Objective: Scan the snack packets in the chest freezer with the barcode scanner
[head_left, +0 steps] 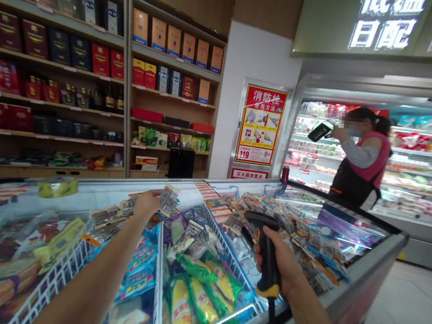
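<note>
My right hand [286, 261] is wrapped round the handle of a black and yellow barcode scanner [269, 264], whose cable hangs down past the freezer edge. My left hand [146, 204] reaches over the glass and pinches a small snack packet [168, 202]; the fingertips are partly hidden. Below that hand lie more small brown-and-orange packets [110, 218]. A large heap of similar packets [308, 245] is spread over the glass to the right of the scanner. Between my hands, bagged corn cobs [192, 305] in green and yellow wrapping fill a basket.
White wire baskets [50, 281] divide the chest freezer. A roll of tape [57, 187] sits on the left glass and a dark can [285, 174] on the far rim. A person [364, 158] stands by the chilled shelves at right. Shelves of boxes [170, 81] line the back wall.
</note>
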`<state>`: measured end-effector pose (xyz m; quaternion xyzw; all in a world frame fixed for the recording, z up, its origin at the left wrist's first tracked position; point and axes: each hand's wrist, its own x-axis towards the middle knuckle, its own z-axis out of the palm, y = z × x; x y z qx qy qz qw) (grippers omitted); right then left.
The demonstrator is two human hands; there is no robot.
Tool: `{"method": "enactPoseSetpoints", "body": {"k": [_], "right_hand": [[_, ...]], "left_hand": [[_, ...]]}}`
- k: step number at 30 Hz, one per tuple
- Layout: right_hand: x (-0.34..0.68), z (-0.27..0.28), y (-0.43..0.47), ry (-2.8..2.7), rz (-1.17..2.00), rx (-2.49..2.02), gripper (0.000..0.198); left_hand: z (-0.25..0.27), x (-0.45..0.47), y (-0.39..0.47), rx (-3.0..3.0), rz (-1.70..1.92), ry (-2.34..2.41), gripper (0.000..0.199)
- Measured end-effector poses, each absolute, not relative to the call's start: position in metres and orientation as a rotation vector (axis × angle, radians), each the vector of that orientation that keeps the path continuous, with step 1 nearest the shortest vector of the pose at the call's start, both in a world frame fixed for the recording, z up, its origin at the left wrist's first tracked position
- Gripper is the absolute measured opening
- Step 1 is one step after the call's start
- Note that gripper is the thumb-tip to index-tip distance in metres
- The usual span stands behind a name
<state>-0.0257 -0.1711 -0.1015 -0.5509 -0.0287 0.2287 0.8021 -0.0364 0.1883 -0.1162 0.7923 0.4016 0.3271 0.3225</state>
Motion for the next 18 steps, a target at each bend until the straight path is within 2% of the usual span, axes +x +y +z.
{"method": "enactPoseSetpoints", "body": {"k": [6,10,14,18], "right_hand": [[-0.021,-0.103,-0.176,-0.055,0.478,-1.178,0.022],[-0.019,-0.103,-0.177,-0.048,0.472,-1.177,0.021],[-0.018,-0.103,-0.175,-0.068,0.445,-1.181,0.02],[-0.014,-0.104,-0.174,-0.046,0.454,-1.211,0.02]], "left_hand": [[-0.105,-0.059,0.19,2.341,0.716,1.281,0.034],[-0.104,-0.051,0.173,2.454,0.904,1.336,0.037],[-0.107,-0.013,0.133,2.623,0.976,1.017,0.04],[-0.123,0.038,0.088,2.762,0.791,0.601,0.041]]}}
